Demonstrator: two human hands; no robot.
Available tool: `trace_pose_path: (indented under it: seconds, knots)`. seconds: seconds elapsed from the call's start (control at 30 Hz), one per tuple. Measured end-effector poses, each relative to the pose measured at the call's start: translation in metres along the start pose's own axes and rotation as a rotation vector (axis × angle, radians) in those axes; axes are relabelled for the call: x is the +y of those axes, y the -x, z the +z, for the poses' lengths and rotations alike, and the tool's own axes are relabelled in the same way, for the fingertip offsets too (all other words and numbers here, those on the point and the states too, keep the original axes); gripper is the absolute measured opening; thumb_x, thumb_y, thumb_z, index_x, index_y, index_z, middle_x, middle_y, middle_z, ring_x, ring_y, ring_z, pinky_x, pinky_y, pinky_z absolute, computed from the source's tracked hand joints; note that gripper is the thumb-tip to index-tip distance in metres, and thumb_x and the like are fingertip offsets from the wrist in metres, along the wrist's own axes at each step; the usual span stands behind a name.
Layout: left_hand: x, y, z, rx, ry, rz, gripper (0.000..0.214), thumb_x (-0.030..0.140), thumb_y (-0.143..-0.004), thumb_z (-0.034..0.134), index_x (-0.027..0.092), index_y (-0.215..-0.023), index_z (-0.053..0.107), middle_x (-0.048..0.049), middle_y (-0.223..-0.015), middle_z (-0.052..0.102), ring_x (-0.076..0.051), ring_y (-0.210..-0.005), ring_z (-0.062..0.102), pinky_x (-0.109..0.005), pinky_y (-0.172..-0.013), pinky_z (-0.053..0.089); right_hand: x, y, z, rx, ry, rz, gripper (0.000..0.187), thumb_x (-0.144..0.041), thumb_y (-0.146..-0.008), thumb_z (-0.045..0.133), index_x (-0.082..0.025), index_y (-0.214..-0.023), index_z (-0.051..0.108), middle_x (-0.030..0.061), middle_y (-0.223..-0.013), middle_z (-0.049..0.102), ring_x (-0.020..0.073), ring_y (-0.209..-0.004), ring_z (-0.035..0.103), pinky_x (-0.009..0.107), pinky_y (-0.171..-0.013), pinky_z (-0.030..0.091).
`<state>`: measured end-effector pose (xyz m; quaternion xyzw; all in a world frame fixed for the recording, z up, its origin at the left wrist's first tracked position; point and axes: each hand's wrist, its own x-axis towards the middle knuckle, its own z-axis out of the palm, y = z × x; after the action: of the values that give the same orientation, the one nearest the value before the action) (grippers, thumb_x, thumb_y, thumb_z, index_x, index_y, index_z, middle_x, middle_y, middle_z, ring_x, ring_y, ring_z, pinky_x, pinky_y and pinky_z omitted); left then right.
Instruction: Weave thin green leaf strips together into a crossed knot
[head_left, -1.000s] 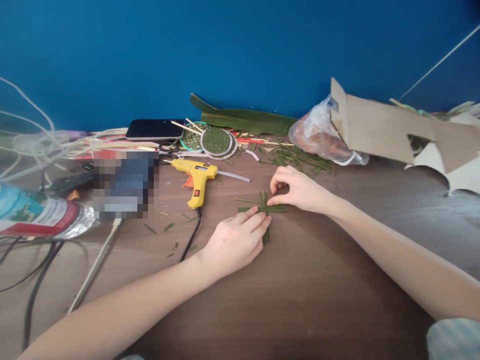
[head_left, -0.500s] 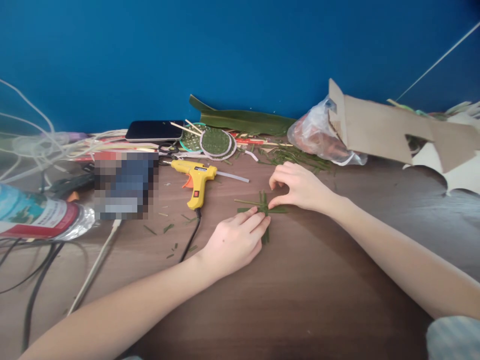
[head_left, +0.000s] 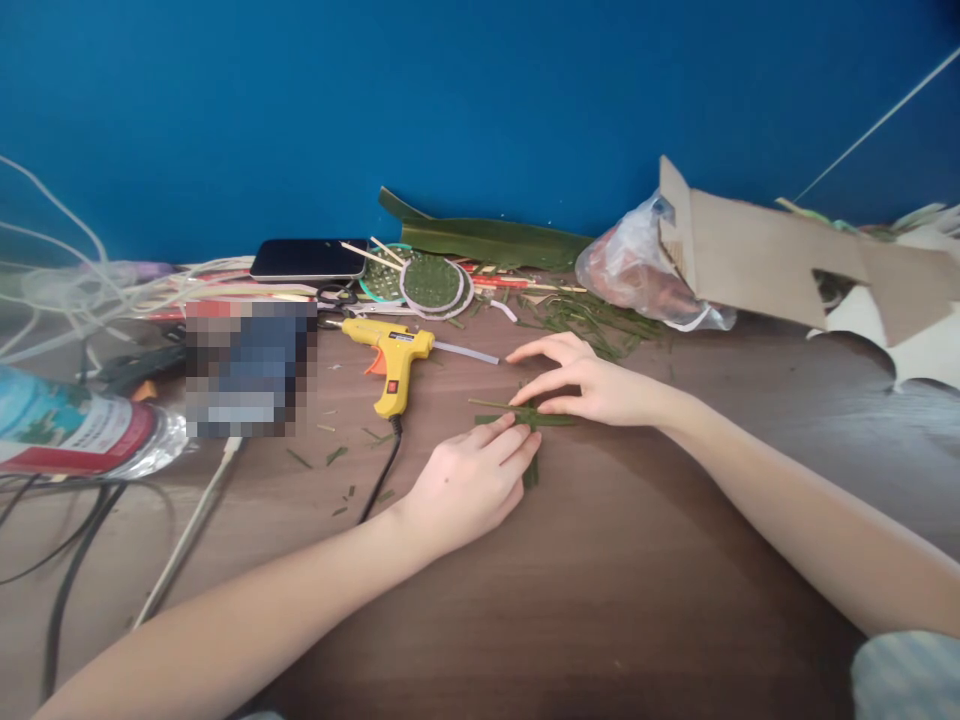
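Brown tabletop (head_left: 637,590) bearing the left hand (head_left: 476,485), flat and clasping nothing, and the right hand (head_left: 589,383), fingers parted, any pinch indiscernible, both over crossed green leaf strips (head_left: 553,420), apparently early work: crossing laid, projecting ends left unworked.

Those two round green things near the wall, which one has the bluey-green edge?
The left-hand disc: it is edged in teal, while the right-hand disc is edged in pale lilac.

Tabletop (head_left: 600,570): brown, wood-grained | yellow glue gun (head_left: 394,358), lying flat | green leaf strips (head_left: 532,472), crossed | leaf scraps (head_left: 337,456) | white cable (head_left: 187,530), left side
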<state>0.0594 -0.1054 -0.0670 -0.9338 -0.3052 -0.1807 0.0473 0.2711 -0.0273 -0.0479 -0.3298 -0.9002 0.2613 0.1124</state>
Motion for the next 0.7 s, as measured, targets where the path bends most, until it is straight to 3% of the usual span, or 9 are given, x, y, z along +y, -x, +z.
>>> trace_pose_path:
  seconds: [0.7]
  knots:
    - [0.0004,-0.0004,-0.0013,-0.020,-0.019,0.001,0.032,0.013,-0.083,0.042,0.011,-0.110,0.058,-0.0060,-0.106,0.064,-0.021,-0.104,0.059,-0.030,-0.081,0.053,0.0043,-0.0017,-0.0012,-0.104,0.024,-0.039,0.027,-0.031,-0.088,0.048,-0.037,-0.109,0.064,-0.0027,-0.138,0.043,0.0249,-0.125,0.027,0.051,-0.104,0.017]
